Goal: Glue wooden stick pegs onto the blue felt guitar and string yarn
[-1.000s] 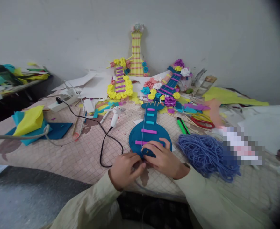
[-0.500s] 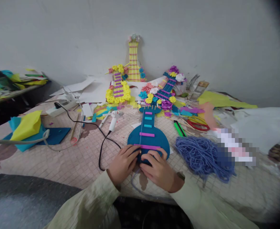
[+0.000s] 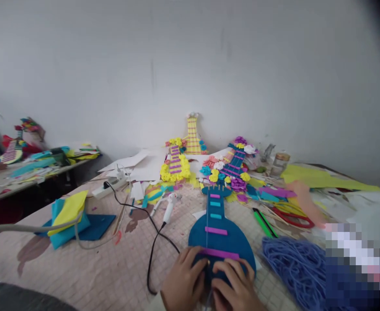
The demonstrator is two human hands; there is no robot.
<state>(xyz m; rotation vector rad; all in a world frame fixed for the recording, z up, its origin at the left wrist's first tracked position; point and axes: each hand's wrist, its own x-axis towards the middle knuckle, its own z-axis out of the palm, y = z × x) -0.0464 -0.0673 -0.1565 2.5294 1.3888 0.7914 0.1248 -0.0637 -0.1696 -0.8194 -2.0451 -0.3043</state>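
A dark blue guitar-shaped cutout [image 3: 222, 235] with purple and light-blue crossbars lies on the table, its neck pointing away from me. One thin pale yarn strand [image 3: 207, 216] runs down its left side from the small pegs at the head. My left hand [image 3: 185, 278] grips the guitar's lower left part, fingertips beside a small peg. Over the lower right part my right hand [image 3: 237, 285] curls its fingers, thumb near the bottom edge. The strand comes out between both hands; which fingers pinch it is hidden.
A white glue gun [image 3: 168, 211] with a black cord lies left of the guitar. On the right are a green cutter [image 3: 264, 222], red-handled scissors [image 3: 295, 218] and a blue yarn heap [image 3: 295, 263]. Flower-trimmed guitars [image 3: 175, 162] lean behind. A person's arm [image 3: 306, 201] reaches in from the right.
My view has tilted up and shifted left, so the table things appear lower and farther right. Both hands stay at the guitar's lower end.
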